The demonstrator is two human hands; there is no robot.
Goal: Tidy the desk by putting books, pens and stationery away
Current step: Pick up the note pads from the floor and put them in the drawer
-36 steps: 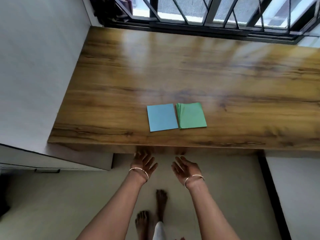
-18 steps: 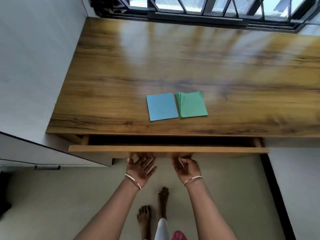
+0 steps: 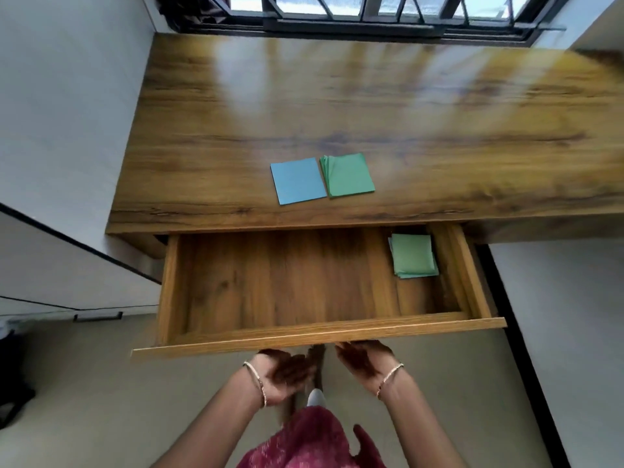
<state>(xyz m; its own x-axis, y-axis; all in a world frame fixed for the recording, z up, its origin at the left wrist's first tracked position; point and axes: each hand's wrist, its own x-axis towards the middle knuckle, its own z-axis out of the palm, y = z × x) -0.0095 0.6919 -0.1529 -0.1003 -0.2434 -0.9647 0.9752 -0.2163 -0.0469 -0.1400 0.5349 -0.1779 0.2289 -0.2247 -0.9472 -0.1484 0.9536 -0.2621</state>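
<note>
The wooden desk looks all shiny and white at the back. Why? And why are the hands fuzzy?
Head view: window light glares off the glossy brown wooden desk top, washing out its far half; the left hand and right hand under the open wooden drawer's front edge are motion-blurred.

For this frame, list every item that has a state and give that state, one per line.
drawer: pulled open
blue paper stack: flat on the desk, not yet put away
green paper stack on desk: flat beside the blue one, sheets slightly fanned
green paper stack in drawer: lying at the right end
left hand: palm up under the drawer front, grip unclear
right hand: same, grip unclear
</note>
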